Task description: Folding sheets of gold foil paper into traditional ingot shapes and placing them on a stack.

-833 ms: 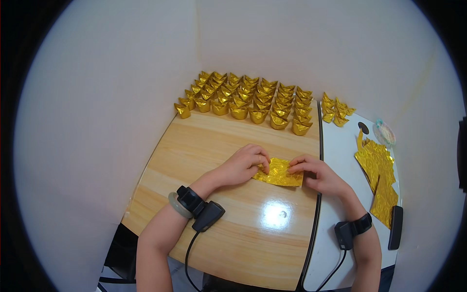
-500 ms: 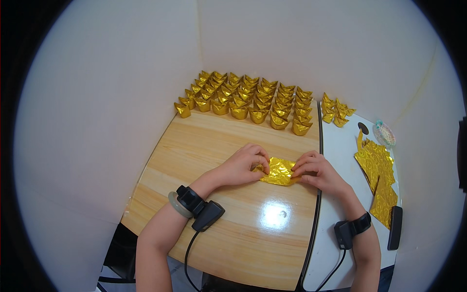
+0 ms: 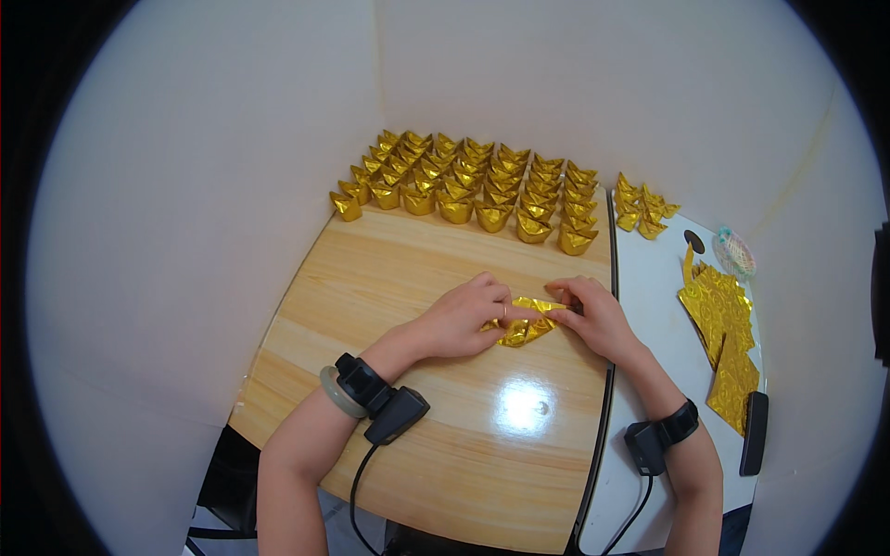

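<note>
A partly folded sheet of shiny gold foil paper (image 3: 521, 334) lies on the wood-grain table (image 3: 445, 435), in front of me. My left hand (image 3: 462, 317) grips its left end, the index finger stretched across the paper to the right. At the right end my right hand (image 3: 601, 320) holds the paper's edge, its thumb against the foil and the fingers curled above. The paper's right side now slants inward. Part of the foil is hidden beneath the fingers.
Rows of folded gold foil ingots (image 3: 455, 208) stand along the table's far side. A smaller group of ingots (image 3: 646, 206) sits on the white side table (image 3: 640, 398), beside flat gold sheets (image 3: 723, 315), a pale netted oval object (image 3: 734, 252) and a black bar-shaped object (image 3: 755, 434).
The foil's right end has been folded inward, so the paper looks smaller. My left index finger has reached across it, and my right hand has shifted slightly up and left.
</note>
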Tool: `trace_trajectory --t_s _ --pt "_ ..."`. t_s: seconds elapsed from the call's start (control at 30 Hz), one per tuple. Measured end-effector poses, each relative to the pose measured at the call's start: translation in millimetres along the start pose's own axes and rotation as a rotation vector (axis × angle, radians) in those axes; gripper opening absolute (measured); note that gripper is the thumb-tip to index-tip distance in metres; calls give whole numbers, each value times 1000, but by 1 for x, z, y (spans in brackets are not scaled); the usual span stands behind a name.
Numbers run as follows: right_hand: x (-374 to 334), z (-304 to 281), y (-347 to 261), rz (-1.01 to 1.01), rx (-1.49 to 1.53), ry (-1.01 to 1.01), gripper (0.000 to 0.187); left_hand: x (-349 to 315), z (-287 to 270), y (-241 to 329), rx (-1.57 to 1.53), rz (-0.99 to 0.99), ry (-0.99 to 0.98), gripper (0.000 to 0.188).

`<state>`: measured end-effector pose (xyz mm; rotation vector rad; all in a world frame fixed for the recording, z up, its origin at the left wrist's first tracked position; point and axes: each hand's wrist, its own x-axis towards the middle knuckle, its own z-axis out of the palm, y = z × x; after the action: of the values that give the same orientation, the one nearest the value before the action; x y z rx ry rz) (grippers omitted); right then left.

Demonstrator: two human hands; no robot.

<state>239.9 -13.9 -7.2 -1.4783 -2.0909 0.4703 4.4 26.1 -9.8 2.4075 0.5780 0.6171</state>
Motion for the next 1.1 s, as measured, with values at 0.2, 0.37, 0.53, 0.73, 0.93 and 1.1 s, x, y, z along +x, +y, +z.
trace_trajectory --t_s 0.2,0.37,0.53,0.73,0.93,1.1 --pt "-4 3 0 9 -44 69 30 -1 0 -2 150 98 -77 38" --pt "-8 -4 -2 -17 -148 81 27 -3 1 -2 131 82 -55 31" --pt "-10 -5 -3 72 0 4 34 -2 1 -3 96 81 -43 30" --pt "-7 -12 1 255 241 -119 26 -1 9 -7 -122 -68 153 37" --pt "-10 -20 -4 59 266 132 14 -1 0 -1 -31 -157 224 26" --pt "-12 -17 6 -217 22 133 13 0 0 4 310 60 274 18"
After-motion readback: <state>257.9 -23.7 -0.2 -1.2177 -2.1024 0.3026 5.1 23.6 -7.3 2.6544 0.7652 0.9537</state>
